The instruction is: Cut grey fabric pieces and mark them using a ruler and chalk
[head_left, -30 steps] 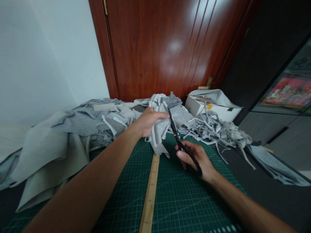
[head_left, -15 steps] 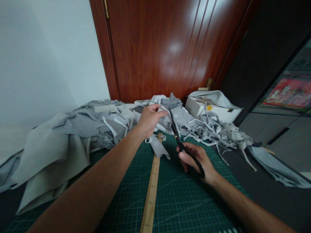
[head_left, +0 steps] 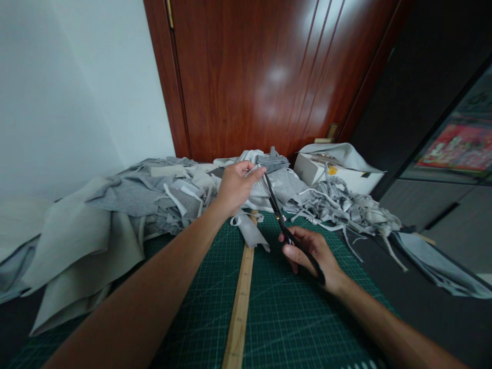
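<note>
My left hand is raised over the far part of the green cutting mat, thumb and fingers pinched on a thin, pale fabric strip. Most of that strip is hidden by the fingers. In my right hand is a pair of black-handled scissors, its blades closed or nearly so. The blade tips point up and away, close beside my left thumb. Below, a curled light-grey fabric scrap lies across the wooden ruler on the mat.
Grey and white fabric pieces are heaped along the left and back. Tangled grey strips lie at the right, before a white box. A brown wooden door rises behind, with a dark cabinet at far right.
The scissor blades have closed from slightly apart, beside my left hand. My left thumb and fingers have shifted slightly, and less of the pale strip shows. My right hand stays almost in place.
</note>
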Demonstrator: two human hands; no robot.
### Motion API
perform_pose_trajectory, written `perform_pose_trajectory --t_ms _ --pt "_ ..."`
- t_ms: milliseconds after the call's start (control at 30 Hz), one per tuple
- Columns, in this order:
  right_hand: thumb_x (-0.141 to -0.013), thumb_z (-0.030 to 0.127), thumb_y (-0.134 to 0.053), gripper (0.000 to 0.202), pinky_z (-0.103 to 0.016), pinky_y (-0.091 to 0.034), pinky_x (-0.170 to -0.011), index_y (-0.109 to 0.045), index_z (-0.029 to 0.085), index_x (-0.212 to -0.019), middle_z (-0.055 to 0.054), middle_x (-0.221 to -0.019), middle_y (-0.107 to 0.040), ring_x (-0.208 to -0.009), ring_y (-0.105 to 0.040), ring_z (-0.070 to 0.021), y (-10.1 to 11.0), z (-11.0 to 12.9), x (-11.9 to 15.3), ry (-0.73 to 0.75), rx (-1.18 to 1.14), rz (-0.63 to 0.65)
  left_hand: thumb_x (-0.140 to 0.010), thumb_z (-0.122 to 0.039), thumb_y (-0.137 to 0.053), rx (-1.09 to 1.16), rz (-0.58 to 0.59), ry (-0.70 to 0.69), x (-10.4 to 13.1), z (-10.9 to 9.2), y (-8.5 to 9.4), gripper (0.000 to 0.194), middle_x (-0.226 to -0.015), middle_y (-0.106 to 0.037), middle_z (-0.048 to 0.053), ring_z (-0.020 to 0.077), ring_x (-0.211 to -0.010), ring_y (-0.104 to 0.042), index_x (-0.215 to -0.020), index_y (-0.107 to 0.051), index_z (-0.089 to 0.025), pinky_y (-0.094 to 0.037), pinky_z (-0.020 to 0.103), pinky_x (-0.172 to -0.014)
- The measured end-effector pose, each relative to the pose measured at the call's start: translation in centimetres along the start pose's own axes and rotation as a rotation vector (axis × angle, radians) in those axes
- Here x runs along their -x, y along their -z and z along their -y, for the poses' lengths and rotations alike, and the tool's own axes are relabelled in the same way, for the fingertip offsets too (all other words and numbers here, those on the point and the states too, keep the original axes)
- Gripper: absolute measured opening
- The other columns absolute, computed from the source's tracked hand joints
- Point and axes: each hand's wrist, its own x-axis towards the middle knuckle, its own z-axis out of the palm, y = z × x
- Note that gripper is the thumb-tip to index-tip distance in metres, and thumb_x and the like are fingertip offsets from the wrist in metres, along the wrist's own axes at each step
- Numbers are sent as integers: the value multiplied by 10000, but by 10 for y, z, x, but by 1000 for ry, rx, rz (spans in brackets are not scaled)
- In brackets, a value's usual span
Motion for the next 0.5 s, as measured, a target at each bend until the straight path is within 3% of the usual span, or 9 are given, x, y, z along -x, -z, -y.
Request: perform_pose_trajectory --t_ms 233,500 --pt "-717 614 -907 536 -226 -419 -416 -638 190 -906 60 -614 -544 -450 -485 -102 2 1 0 -5 -20 1 -948 -483 -696 -149 0 -123 -1 -4 4 425 -587 -432 -48 128 -579 -386 -635 -600 -212 -280 290 -573" --pt "-731 672 -877 579 -228 -417 -428 -640 183 -930 46 -659 -549 -479 -478 -101 4 -2 3 15 -7 5 -958 -475 -687 -196 -23 -173 -2 -7 8 411 -641 -557 -29 128 -613 -463 -653 -674 -200 -362 281 -624"
